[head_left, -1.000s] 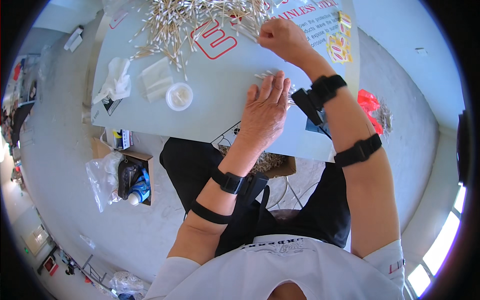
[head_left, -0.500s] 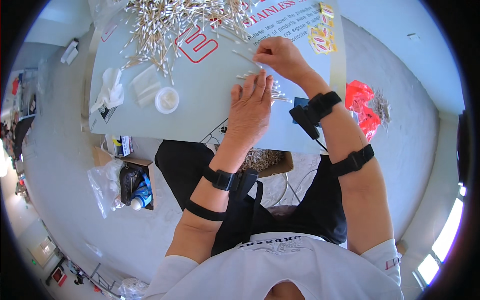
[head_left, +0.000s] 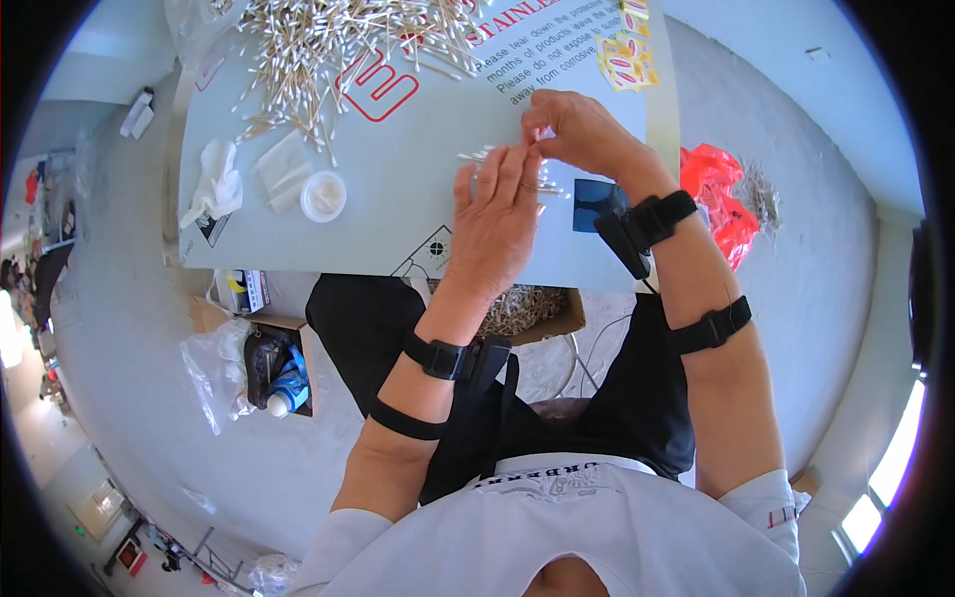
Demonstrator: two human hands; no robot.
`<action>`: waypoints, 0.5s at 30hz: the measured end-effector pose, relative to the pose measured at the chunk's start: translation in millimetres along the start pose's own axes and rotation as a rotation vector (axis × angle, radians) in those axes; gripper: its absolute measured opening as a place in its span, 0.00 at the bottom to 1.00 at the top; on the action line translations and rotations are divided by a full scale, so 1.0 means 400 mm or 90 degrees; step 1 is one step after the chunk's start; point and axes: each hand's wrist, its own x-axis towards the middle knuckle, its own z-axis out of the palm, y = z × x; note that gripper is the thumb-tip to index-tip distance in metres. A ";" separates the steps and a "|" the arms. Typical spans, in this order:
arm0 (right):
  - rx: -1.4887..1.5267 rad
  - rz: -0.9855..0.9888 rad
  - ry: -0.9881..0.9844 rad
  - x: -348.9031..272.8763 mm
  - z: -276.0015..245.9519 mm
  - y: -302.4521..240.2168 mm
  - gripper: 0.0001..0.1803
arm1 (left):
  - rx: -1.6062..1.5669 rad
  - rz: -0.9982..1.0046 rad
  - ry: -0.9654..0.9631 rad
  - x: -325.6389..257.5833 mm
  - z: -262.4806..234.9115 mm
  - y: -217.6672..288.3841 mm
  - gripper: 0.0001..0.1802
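Head view: left hand [head_left: 494, 214] spread flat over thin white-tipped wooden swabs [head_left: 477, 156] on pale surface [head_left: 398, 214], right hand [head_left: 577, 134] pinching their tips; best gathered evenly, ends aligned.

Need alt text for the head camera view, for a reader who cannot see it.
Seen from above, a seated person's left hand and right hand meet over a few cotton swabs on a pale table. A big swab pile lies at the far edge, a small round white container to the left.
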 end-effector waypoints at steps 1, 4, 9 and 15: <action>0.012 -0.026 0.038 -0.016 0.005 0.006 0.05 | -0.023 -0.024 0.030 0.011 -0.015 0.006 0.34; 0.060 -0.011 0.083 -0.047 0.021 0.015 0.06 | -0.052 -0.046 0.042 0.017 0.000 0.001 0.37; 0.301 0.112 0.343 -0.114 0.081 0.015 0.09 | -0.008 -0.042 0.015 0.047 0.019 -0.015 0.42; 0.251 0.132 0.496 -0.134 0.116 0.009 0.13 | 0.012 -0.032 0.007 0.079 0.026 -0.069 0.34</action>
